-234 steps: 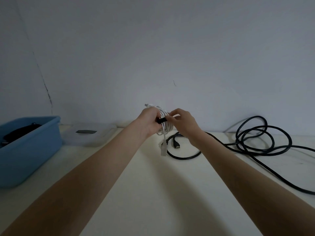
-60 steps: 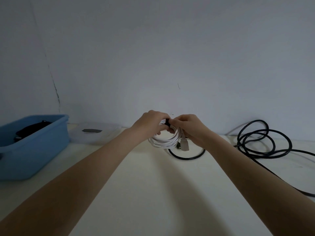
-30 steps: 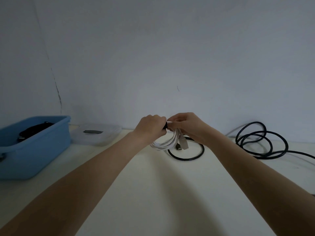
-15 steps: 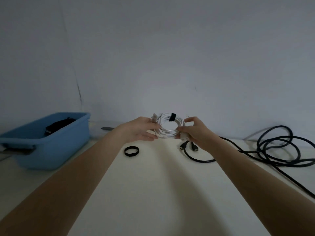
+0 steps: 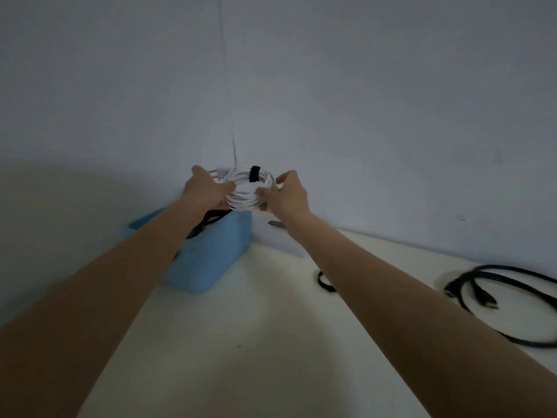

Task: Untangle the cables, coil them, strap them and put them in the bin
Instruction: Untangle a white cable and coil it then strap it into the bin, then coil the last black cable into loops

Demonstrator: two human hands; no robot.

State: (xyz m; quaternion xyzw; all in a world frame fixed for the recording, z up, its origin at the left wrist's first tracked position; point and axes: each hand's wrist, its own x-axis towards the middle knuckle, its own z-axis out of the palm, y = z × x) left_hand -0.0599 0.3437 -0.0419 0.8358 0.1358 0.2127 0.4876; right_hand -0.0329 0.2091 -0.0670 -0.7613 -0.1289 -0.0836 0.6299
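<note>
A white cable coil (image 5: 245, 200) with a black strap (image 5: 254, 174) wrapped round its far side hangs in the air just above the far right corner of the blue bin (image 5: 208, 254). My left hand (image 5: 206, 190) grips the coil's left side and my right hand (image 5: 286, 193) pinches its right side. Inside the bin a black cable (image 5: 208, 221) shows partly behind my left forearm. A loose black cable (image 5: 482, 294) with two plugs lies uncoiled on the table at the right.
A small black strap loop (image 5: 325, 282) lies on the cream table (image 5: 256, 342), half hidden by my right forearm. The corner of a clear lidded box (image 5: 275, 224) shows behind my right wrist, against the grey wall.
Both hands have carried the strapped white coil left, from over the table's middle to above the bin. My view has swung left with it, so the black cable now sits far right.
</note>
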